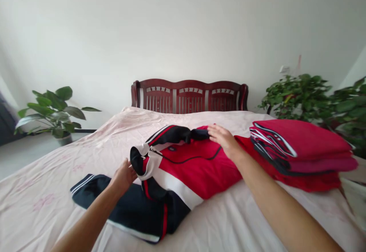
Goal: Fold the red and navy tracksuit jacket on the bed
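And here a red, white and dark-blue jacket (pixel 206 172) is being supported by the pale bed (pixel 63 195), its collar (pixel 153 165) pointing left and its body reaching right. The collar is being touched on its left side by the left hand (pixel 123 176), fingers partly hidden behind the cloth; whether it is being gripped or merely steadied cannot be told. Over on the far side, dark cloth (pixel 198 134) at the jacket's edge is being met by the right hand (pixel 223 137), fingers extended and loosely parted, nothing being clenched. Why those two points? Presumably the garment is being steadied from opposite ends, the collar being propped so its shape isn't being crushed. The near sleeve (pixel 128 206) is being left stretched toward the left, perhaps so the red front isn't being covered. As for pose, the left forearm (pixel 88 217) is being angled in from the near left, while the right forearm (pixel 265 191) is being reached long from the near right, its palm apparently being turned down. Farther right, a stack of folded garments (pixel 314 141) is being kept aside, seemingly so that the middle is being given to the jacket
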`<state>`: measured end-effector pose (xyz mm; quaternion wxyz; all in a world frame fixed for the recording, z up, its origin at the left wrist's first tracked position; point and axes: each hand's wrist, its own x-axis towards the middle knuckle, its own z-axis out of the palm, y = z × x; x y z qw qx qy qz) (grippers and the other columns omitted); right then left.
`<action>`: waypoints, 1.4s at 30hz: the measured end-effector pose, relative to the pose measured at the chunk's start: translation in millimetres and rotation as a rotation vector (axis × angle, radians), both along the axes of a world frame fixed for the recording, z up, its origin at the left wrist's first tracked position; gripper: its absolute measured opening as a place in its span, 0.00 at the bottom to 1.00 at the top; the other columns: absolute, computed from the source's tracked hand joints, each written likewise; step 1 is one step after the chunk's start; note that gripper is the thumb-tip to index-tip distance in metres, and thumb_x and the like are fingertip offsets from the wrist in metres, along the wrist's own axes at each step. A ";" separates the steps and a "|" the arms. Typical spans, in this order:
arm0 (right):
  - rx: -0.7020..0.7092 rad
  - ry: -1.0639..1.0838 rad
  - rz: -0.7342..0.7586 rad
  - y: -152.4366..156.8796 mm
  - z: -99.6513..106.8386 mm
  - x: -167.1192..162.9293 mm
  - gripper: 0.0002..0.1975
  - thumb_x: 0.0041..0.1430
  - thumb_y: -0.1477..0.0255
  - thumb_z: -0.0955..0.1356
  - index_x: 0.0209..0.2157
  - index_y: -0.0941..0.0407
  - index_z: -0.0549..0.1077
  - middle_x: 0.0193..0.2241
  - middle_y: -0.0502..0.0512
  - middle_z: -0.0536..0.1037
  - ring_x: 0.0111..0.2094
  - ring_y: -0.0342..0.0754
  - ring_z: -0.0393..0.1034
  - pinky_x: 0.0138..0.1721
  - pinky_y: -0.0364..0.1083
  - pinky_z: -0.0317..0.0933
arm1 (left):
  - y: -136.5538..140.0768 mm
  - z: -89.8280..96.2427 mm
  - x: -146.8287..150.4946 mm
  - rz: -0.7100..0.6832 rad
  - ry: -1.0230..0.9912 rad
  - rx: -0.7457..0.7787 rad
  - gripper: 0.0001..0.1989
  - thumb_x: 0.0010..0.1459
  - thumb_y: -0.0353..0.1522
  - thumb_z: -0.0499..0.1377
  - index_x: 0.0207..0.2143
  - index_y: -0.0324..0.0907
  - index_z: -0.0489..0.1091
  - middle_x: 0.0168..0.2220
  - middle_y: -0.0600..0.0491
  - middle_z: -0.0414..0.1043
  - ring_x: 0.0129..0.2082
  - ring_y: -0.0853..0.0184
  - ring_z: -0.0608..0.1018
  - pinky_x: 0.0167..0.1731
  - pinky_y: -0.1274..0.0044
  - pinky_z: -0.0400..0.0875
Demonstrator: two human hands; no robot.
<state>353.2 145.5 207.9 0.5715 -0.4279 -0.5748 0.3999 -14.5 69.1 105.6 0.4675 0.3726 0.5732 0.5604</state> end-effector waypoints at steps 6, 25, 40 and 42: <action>-0.275 -0.264 0.276 -108.6 -108.3 -29.6 0.18 0.52 0.66 0.66 0.43 0.59 0.76 0.34 0.56 0.81 0.27 0.44 0.74 0.21 0.39 0.59 | -50.4 -38.6 -49.6 -0.390 0.522 -0.024 0.27 0.60 0.49 0.54 0.54 0.44 0.72 0.55 0.47 0.75 0.58 0.54 0.73 0.60 0.64 0.64; -0.261 -0.165 0.637 -202.1 -145.5 -100.0 0.52 0.38 0.69 0.78 0.66 0.46 0.58 0.59 0.56 0.70 0.59 0.59 0.64 0.58 0.55 0.58 | -107.5 25.0 131.3 -0.194 -0.562 0.040 0.14 0.55 0.39 0.64 0.41 0.42 0.71 0.35 0.51 0.78 0.33 0.65 0.80 0.35 0.76 0.73; 0.016 -1.415 -0.005 -94.2 -47.7 105.0 0.19 0.48 0.80 0.64 0.40 0.53 0.80 0.37 0.58 0.82 0.41 0.56 0.75 0.43 0.50 0.64 | -49.8 -50.6 20.7 -0.273 1.083 0.238 0.28 0.52 0.27 0.59 0.57 0.48 0.68 0.59 0.45 0.66 0.61 0.52 0.67 0.58 0.59 0.63; 0.135 -1.570 -0.101 -73.0 -69.0 118.4 0.30 0.46 0.86 0.61 0.50 0.55 0.77 0.47 0.62 0.79 0.48 0.56 0.74 0.48 0.51 0.64 | -48.7 -60.7 15.3 -0.332 1.314 0.146 0.33 0.50 0.23 0.57 0.59 0.49 0.66 0.64 0.47 0.61 0.64 0.52 0.62 0.60 0.59 0.60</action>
